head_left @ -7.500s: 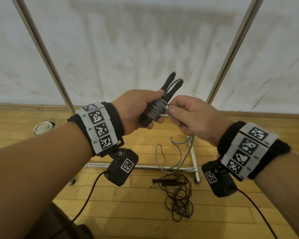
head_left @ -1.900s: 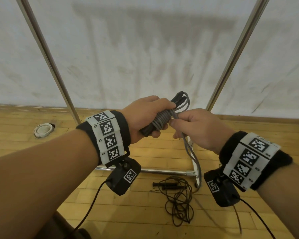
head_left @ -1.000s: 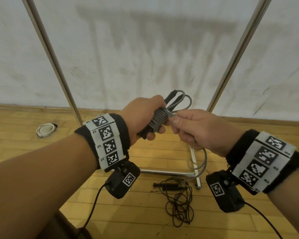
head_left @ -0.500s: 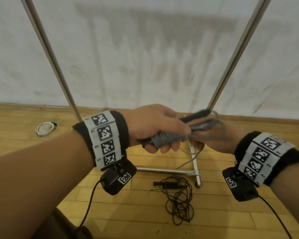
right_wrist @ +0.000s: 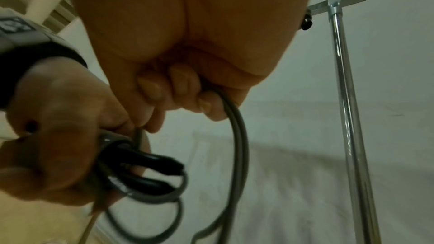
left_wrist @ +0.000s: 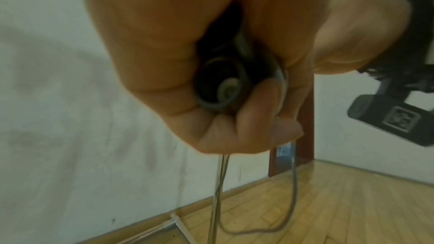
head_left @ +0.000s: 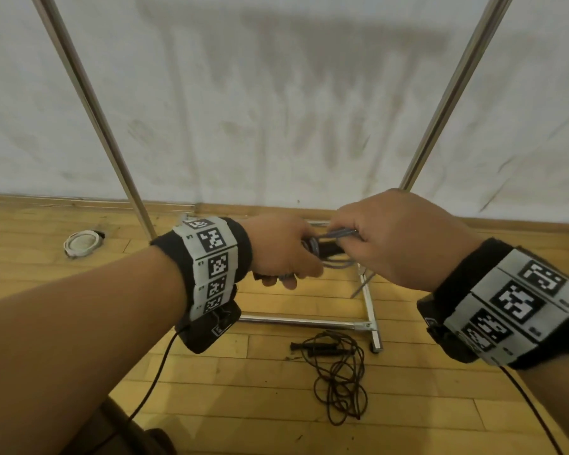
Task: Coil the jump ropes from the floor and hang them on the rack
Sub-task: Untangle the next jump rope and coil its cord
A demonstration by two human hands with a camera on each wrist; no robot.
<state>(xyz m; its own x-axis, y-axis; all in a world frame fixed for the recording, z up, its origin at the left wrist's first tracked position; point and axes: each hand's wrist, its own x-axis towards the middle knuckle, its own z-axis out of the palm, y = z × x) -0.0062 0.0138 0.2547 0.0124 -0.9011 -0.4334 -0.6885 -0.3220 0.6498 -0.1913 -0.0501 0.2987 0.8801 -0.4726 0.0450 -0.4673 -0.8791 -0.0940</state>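
Note:
My left hand grips the grey jump rope's black handles with grey cord wound round them. My right hand reaches over from the right and pinches the loose cord close to the bundle. A short loop of cord hangs below both hands. On the floor beneath lies a black jump rope in a loose tangle, its handles pointing left. The metal rack stands behind, its two poles rising either side of my hands.
The rack's base bar and foot lie on the wooden floor right beside the black rope. A round white floor fitting sits at the left by the wall. The white wall is close behind the rack.
The bundle has swung from upright to level and lower. My right hand has kept winding cord round the handles, and the hanging length has grown much shorter. The black rope has not moved.

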